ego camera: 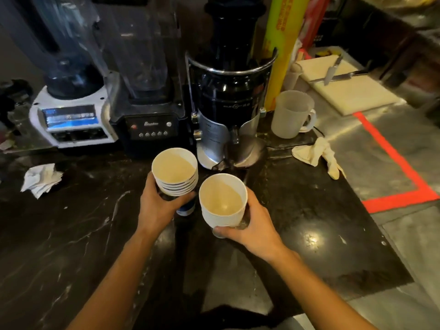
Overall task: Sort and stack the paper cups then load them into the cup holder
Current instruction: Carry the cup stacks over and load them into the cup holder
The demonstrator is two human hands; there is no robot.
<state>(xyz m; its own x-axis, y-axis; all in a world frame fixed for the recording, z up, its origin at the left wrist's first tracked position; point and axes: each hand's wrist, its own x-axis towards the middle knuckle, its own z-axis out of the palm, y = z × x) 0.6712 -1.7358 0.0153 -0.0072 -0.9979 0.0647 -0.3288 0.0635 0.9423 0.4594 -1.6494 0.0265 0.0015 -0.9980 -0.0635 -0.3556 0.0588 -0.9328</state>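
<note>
My left hand grips a stack of several nested white paper cups with a dark blue lower part, held upright above the dark marble counter. My right hand holds a single white paper cup, also upright, just to the right of the stack and slightly nearer to me. The two rims are close but apart. Both cups look empty inside. No cup holder is in view.
Two blenders and a black juicer stand along the back. A frosted plastic jug, a crumpled cloth, crumpled paper, a cutting board with knives and red tape surround the work spot.
</note>
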